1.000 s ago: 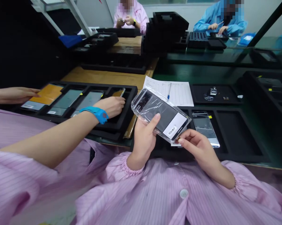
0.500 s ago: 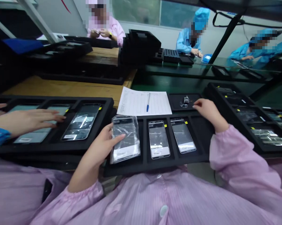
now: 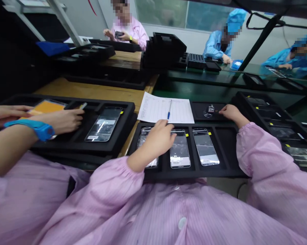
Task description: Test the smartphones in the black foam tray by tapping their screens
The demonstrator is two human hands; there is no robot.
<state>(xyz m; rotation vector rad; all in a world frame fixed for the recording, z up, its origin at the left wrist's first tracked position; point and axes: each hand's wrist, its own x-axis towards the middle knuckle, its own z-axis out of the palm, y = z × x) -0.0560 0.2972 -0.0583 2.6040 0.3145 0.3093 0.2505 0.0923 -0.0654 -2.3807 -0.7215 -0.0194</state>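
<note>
My left hand (image 3: 158, 137) lies knuckles up over a phone in a clear bag (image 3: 146, 149), fingers curled on it. The bagged phone sits in the leftmost slot of the black foam tray (image 3: 220, 172) in front of me. Two more phones (image 3: 180, 149) (image 3: 206, 146) lie in the slots to its right. My right hand (image 3: 230, 111) reaches to a small black tray (image 3: 202, 117) behind, fingers bunched with their tips beside a small metal part (image 3: 211, 109). Whether they pinch anything is too small to see.
A printed sheet (image 3: 158, 110) with a blue pen (image 3: 169, 109) lies behind the tray. At left a co-worker's hands (image 3: 64, 119), one with a blue wrist strap (image 3: 38, 128), work over another black tray (image 3: 117, 143). More trays (image 3: 278, 122) stand at right. Other people sit at the back.
My left hand has carried the bagged phone forward and laid it in the tray's leftmost slot. My right hand stays at the small tray. The co-worker's hand has lifted a piece.
</note>
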